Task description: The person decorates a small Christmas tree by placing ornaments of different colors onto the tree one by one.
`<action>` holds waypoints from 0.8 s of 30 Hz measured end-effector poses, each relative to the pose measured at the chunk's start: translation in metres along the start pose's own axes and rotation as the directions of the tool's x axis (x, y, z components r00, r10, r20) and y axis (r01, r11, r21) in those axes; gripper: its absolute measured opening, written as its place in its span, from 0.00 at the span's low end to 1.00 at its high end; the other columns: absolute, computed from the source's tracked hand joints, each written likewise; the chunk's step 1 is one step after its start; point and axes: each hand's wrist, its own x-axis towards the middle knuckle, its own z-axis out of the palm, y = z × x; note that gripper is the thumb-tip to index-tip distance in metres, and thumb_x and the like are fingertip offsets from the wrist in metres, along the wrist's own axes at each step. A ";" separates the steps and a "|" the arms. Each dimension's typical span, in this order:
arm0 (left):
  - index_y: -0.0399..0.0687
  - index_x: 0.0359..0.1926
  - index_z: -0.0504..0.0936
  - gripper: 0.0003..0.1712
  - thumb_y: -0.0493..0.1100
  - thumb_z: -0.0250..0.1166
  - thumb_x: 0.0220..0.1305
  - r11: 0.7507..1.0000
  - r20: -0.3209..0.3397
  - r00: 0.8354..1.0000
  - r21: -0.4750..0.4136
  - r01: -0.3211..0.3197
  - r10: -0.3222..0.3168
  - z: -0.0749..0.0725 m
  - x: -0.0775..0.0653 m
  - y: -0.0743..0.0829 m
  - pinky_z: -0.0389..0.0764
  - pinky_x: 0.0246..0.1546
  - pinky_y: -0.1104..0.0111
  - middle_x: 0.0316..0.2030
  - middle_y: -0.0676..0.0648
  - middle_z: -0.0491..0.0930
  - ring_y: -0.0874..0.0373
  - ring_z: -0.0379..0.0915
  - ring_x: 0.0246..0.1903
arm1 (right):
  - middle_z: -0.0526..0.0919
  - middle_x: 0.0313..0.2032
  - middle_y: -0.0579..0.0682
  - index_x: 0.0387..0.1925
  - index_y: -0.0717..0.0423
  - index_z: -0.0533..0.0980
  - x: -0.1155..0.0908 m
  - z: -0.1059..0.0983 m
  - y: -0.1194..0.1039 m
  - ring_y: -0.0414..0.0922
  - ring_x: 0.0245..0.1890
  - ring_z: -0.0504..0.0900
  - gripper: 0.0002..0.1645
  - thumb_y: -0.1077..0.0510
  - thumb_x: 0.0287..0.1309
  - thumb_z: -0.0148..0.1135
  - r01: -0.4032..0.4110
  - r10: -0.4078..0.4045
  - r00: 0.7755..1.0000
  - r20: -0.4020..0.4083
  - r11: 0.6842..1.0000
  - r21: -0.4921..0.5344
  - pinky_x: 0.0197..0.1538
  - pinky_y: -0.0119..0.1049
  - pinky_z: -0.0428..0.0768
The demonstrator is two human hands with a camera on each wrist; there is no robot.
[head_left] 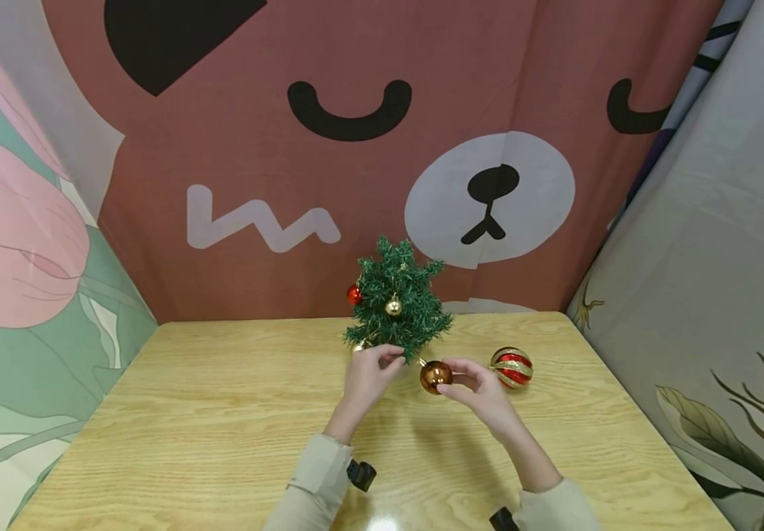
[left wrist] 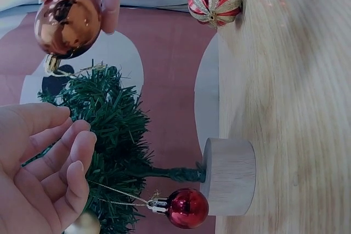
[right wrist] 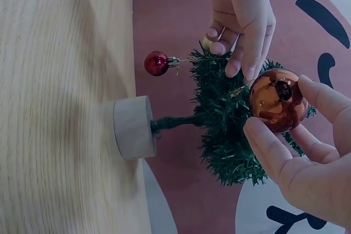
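A shiny copper Christmas ball (head_left: 436, 377) with a gold cap and a gold string loop is held by my right hand (head_left: 481, 394), thumb and fingers round it. It hangs in front of a small green Christmas tree (head_left: 398, 295). My left hand (head_left: 370, 380) is at the tree's front lower branches, fingers loosely bent, thumb and forefinger tips slightly apart. No object shows between them in the left wrist view (left wrist: 44, 163). The string (left wrist: 77, 72) lies against the needles close to those fingertips. A small red ball (left wrist: 187, 208) hangs from the tree below my left hand.
A red-and-gold striped ball (head_left: 512, 367) lies on the wooden table (head_left: 223, 413) right of the tree. Another red ball (head_left: 354, 294) and a gold ball (head_left: 393, 306) hang on the branches. The tree stands on a round wooden base (left wrist: 230, 176). Printed curtains (head_left: 256, 162) enclose the table.
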 end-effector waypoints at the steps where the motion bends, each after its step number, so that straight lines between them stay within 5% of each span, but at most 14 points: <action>1: 0.43 0.35 0.84 0.07 0.39 0.65 0.54 1.000 0.001 1.000 -0.005 0.001 -0.001 0.000 0.000 0.000 0.70 0.17 0.76 0.23 0.50 0.81 0.65 0.71 0.17 | 0.71 0.50 0.65 0.52 0.72 0.67 0.001 0.000 0.000 0.54 0.46 0.72 0.26 0.66 0.51 0.61 -0.001 0.001 1.000 0.002 1.000 0.002 0.41 0.33 0.76; 17: 0.44 0.37 0.84 0.09 0.42 0.60 0.59 0.997 0.021 0.999 -0.066 0.039 -0.038 -0.001 0.000 0.001 0.70 0.18 0.75 0.23 0.52 0.80 0.67 0.68 0.16 | 0.72 0.49 0.62 0.52 0.69 0.68 0.014 0.006 -0.005 0.49 0.45 0.74 0.26 0.65 0.50 0.63 0.007 -0.007 1.000 -0.018 1.000 0.011 0.44 0.35 0.75; 24: 0.42 0.37 0.83 0.20 0.51 0.52 0.65 0.990 0.008 0.999 -0.137 0.036 -0.036 -0.002 0.000 0.001 0.71 0.18 0.73 0.22 0.50 0.80 0.66 0.69 0.17 | 0.73 0.49 0.62 0.52 0.69 0.68 0.018 0.009 -0.007 0.50 0.45 0.73 0.26 0.65 0.50 0.62 0.003 -0.002 1.000 -0.029 1.000 0.013 0.44 0.34 0.74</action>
